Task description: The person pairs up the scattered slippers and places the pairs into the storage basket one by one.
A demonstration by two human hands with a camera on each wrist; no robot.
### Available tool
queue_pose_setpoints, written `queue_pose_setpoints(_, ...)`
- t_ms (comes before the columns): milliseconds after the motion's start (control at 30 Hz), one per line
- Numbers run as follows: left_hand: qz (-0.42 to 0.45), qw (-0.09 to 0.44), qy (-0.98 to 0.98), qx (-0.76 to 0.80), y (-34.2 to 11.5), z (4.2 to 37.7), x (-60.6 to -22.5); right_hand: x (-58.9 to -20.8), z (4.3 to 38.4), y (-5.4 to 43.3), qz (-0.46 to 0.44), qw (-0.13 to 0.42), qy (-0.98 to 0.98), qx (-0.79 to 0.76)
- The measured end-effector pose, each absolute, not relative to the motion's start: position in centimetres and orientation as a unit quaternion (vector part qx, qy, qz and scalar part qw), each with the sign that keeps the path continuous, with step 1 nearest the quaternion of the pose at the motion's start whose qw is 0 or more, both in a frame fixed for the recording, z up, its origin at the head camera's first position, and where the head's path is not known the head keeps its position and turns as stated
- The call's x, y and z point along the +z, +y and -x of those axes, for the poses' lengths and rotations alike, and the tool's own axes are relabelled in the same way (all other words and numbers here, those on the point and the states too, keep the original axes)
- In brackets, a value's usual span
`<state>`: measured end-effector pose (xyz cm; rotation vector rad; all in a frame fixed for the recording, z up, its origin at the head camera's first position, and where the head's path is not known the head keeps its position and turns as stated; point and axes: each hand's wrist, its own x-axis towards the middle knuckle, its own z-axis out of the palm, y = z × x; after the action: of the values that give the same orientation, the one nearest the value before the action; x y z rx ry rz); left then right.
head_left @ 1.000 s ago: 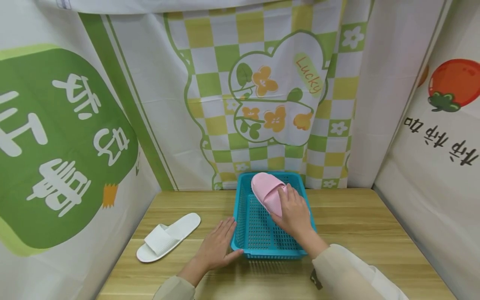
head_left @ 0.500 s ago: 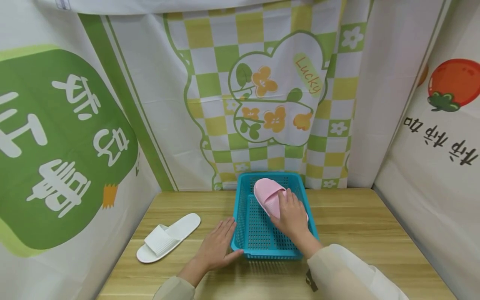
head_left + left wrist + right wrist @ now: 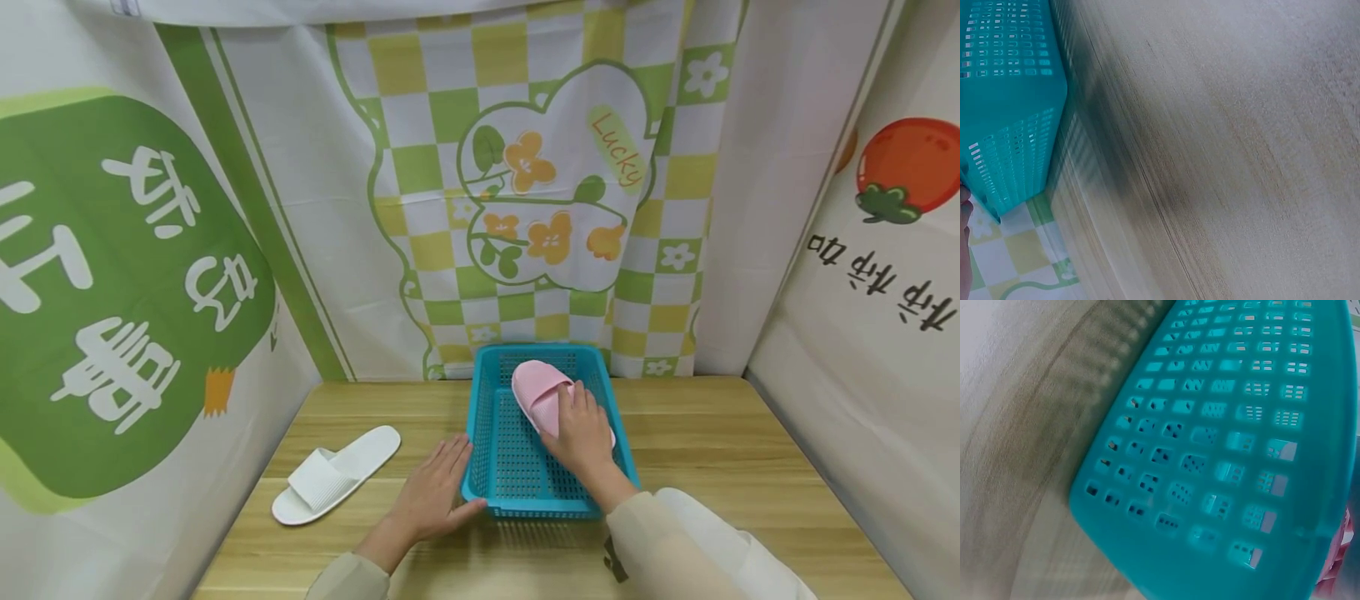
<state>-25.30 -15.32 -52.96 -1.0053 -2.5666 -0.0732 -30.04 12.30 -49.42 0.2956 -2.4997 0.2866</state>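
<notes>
Pale wood-grain tabletop (image 3: 697,450): right hand (image 3: 587,433) grips pink slipper with ribbed strap (image 3: 540,393), slantwise inside teal perforated plastic basket (image 3: 543,506), left hand (image 3: 431,493) straight-fingered, thumb splayed, at basket's near-left corner; heel near right wall, so early release could leave slipper propped, tilted.

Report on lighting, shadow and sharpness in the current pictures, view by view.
Head: bright and fairly sharp, a soft striped shadow on the table below the near edge of the basket; left wrist: hazy, a dark shadow beside the basket, whitish glare towards the top; right wrist: pale glare top left, light spots in the basket's shadow.
</notes>
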Motion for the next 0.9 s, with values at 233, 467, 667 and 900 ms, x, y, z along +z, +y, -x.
queue_pose_setpoints(233,0.359,0.193,-0.913,-0.03,-15.3,25.2,-52.8,-49.4,30.2,12.2,-0.088,0.271,-0.952,0.113)
queue_pose_setpoints(467,0.361,0.191,-0.912,-0.034,-15.3,25.2,-52.7,-49.3,30.5,11.9,-0.07,0.264,-0.954,0.125)
queue_pose_setpoints(667,0.363,0.192,-0.911,-0.035,-15.3,25.2,-52.7,-49.7,30.8,11.5,-0.042,0.248,-0.958,0.138)
queue_pose_setpoints(900,0.359,0.181,-0.915,-0.029,-15.2,25.1,-52.7,-49.7,30.8,11.0,0.007,0.208,-0.967,0.148)
